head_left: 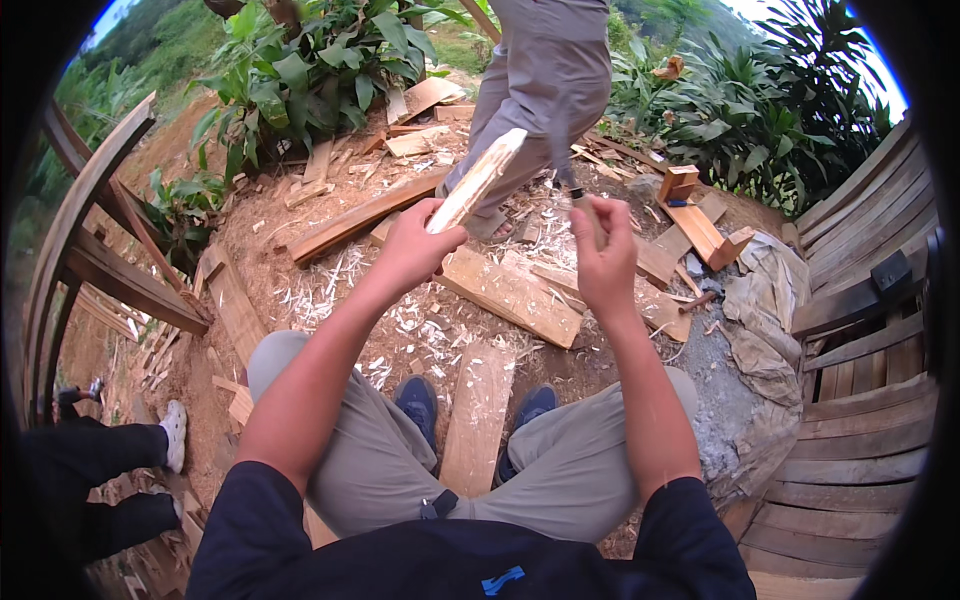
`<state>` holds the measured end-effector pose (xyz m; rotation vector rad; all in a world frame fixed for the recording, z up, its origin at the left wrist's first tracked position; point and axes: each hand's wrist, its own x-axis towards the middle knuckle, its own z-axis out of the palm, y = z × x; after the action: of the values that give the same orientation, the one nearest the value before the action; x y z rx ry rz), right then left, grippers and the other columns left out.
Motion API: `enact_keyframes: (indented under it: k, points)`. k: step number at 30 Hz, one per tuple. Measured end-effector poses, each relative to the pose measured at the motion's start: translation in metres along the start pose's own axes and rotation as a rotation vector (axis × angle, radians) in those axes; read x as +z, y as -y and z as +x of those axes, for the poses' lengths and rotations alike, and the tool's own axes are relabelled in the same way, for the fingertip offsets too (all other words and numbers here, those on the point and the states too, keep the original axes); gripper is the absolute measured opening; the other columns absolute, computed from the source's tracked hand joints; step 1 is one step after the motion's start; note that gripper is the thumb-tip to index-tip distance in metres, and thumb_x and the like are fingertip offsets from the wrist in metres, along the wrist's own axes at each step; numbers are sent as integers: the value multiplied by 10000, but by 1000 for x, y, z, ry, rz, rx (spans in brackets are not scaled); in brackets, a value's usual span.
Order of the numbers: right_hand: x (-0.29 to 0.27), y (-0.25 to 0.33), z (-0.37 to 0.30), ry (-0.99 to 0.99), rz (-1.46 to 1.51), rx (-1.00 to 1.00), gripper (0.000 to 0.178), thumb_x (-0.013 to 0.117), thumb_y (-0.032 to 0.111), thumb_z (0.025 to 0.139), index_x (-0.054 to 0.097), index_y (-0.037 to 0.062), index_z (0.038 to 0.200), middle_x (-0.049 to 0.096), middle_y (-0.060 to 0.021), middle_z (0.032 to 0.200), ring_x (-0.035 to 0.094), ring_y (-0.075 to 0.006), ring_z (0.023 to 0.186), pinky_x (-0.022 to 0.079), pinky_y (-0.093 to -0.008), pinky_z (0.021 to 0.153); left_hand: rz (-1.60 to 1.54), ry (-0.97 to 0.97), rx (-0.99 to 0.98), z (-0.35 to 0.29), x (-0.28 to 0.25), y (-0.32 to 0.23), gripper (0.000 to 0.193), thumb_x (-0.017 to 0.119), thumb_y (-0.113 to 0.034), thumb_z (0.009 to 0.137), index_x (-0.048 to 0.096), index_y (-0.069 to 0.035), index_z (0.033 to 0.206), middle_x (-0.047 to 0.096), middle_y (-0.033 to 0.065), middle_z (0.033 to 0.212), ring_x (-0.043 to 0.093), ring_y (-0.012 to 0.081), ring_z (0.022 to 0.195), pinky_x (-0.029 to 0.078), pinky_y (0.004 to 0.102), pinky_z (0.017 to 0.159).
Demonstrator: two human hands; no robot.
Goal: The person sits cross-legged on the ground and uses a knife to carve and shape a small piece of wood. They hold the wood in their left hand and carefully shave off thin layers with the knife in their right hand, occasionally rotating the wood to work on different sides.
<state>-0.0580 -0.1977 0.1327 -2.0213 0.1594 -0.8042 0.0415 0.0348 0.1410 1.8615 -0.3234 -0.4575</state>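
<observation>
My left hand (410, 252) is closed around the lower end of a pale whittled wooden stick (482, 180), which slants up and to the right and narrows at its far end. My right hand (607, 265) grips the handle of a knife (563, 150); its dark blade points upward and is smeared by motion. Blade and stick are apart, with a gap between them. Both hands are raised in front of my knees. Below them, a flat wooden board (476, 410) lies between my shoes, dotted with shavings.
Loose planks (515, 295) and wood shavings cover the dirt ahead. Close beyond the stick stands a person in grey trousers (550, 80). A small wooden frame (697, 225) and crumpled sacking (765, 310) lie right, beside a slatted wooden wall (865, 430). Another person's white shoe (174, 436) shows left.
</observation>
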Motion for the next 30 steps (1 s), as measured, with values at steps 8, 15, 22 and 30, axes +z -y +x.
enact_keyframes:
  k: [8,15,22,30]
  points:
    - [3,-9,-6,180,-236,-5,284,575,345,1027,558,78,1124,708,-142,914,695,-306,782,507,-392,700,60,-42,0,0,0,4,524,668,-196,836,566,9,1308,629,53,840,563,100,558,472,260,506]
    - [11,-11,-3,183,-111,39,332,630,339,999,503,90,1178,706,-182,919,709,-319,818,530,-394,728,62,-118,136,4,0,12,555,664,-181,826,555,25,1330,634,68,847,560,101,550,463,252,489]
    - [13,-7,-10,-29,23,-63,296,617,287,1023,510,90,1215,667,-105,961,645,-183,772,495,-318,675,34,-125,105,7,-1,7,569,668,-183,815,558,40,1327,639,81,872,572,110,576,470,260,500]
    - [10,-11,-10,111,-248,-70,311,555,294,1050,476,73,1253,655,-96,927,617,-182,754,487,-328,656,74,-121,62,8,-3,13,585,716,-249,778,593,37,1274,683,116,909,626,158,677,503,302,617]
